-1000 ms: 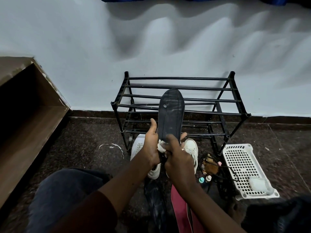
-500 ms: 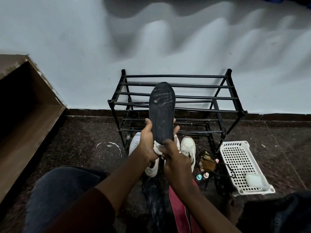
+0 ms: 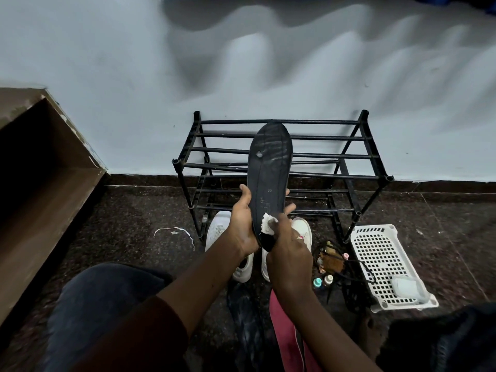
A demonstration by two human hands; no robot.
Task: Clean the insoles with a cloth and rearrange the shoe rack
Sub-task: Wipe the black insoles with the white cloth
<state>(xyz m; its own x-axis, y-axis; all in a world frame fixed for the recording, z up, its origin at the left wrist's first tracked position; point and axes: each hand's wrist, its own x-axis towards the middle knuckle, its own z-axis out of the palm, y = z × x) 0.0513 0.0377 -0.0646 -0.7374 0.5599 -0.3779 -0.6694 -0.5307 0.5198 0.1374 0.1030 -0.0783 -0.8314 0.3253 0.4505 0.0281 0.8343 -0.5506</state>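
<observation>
A black insole (image 3: 269, 167) stands upright, toe up, in front of the black metal shoe rack (image 3: 370, 157). My left hand (image 3: 243, 224) grips its heel end from the left, thumb on the front face. My right hand (image 3: 288, 248) pinches a small white cloth (image 3: 267, 224) against the lower part of the insole. Pale wipe streaks show near the insole's toe. The rack's bars carry no shoes.
A pair of white sneakers (image 3: 300, 232) stands on the dark floor under my hands. A white perforated basket (image 3: 381, 261) with a white object lies right of the rack, small bottles (image 3: 322, 281) beside it. A brown wooden unit (image 3: 40, 183) is at left. My knees fill the bottom.
My right hand with the cloth has slid a little up the insole's heel area. The left hand keeps its grip, and the insole stays upright.
</observation>
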